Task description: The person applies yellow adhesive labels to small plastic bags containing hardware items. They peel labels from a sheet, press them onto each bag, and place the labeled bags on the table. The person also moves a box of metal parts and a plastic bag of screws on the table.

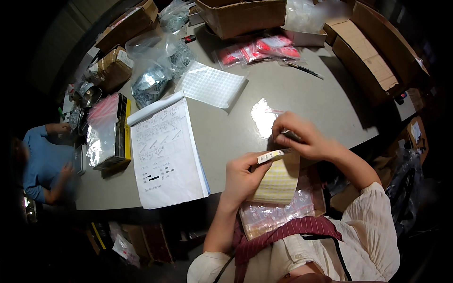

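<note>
My left hand (243,179) grips a yellowish sheet of small labels (279,181) by its far edge, with thumb and fingers closed on it. That edge is bent over, showing a white strip (270,156) with small dark marks. Just beyond it, my right hand (302,136) is closed, its fingertips pinched together; what they hold, if anything, is hidden. A shiny clear plastic bag (263,118) lies on the table close to the right fingertips. Below the label sheet, a shallow box of small clear zip bags (271,218) sits against my body.
A handwritten notepad (163,155) lies left on the grey table (325,101). Beyond are a dotted sticker sheet (210,85), bags of metal parts (151,85), red packets (264,48), a pen (304,70) and cardboard boxes (240,19). A blue-sleeved person (47,162) works at far left.
</note>
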